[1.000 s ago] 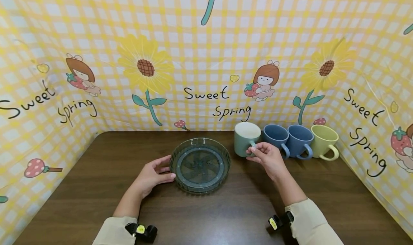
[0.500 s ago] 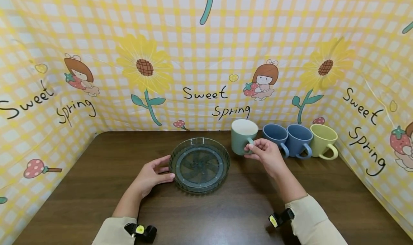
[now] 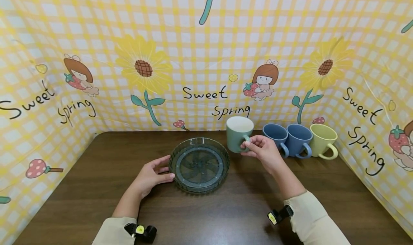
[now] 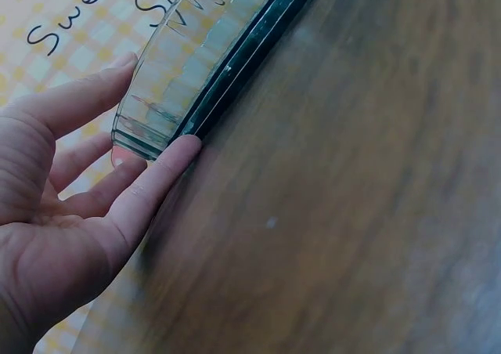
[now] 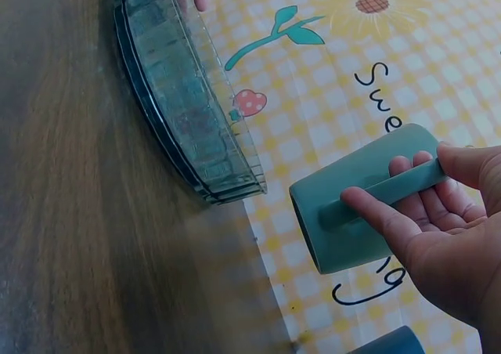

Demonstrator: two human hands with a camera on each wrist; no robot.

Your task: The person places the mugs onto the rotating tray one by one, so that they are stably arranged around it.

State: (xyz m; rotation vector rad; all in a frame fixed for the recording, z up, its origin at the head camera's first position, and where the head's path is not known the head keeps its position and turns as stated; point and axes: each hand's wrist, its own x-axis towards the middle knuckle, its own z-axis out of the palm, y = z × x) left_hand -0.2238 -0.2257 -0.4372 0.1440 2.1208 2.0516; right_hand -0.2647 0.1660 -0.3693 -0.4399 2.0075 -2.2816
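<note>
My right hand [image 3: 262, 152] pinches the handle of a pale green mug [image 3: 237, 135] with a white inside. The mug is upright and looks lifted off the table, right and behind a round see-through tray [image 3: 200, 187]. In the right wrist view, the thumb and fingers hold the mug's handle [image 5: 403, 183], and the mug is apart from the tray. My left hand [image 3: 151, 177] lies at the tray's left side. In the left wrist view, its fairly straight fingers [image 4: 153, 186] touch the tray's ribbed outer wall [image 4: 196, 64]. The tray stands flat, with nothing in it.
Two blue mugs [image 3: 275, 133] and a yellow-green mug [image 3: 323, 137] stand in a row at the back right, handles toward the front right. A yellow checked cloth [image 3: 200, 58] hangs behind and beside the dark wooden table [image 3: 206, 220].
The right hand has raised the green mug and carried it left, away from the blue mugs and nearer the tray. The left hand and the tray have stayed put.
</note>
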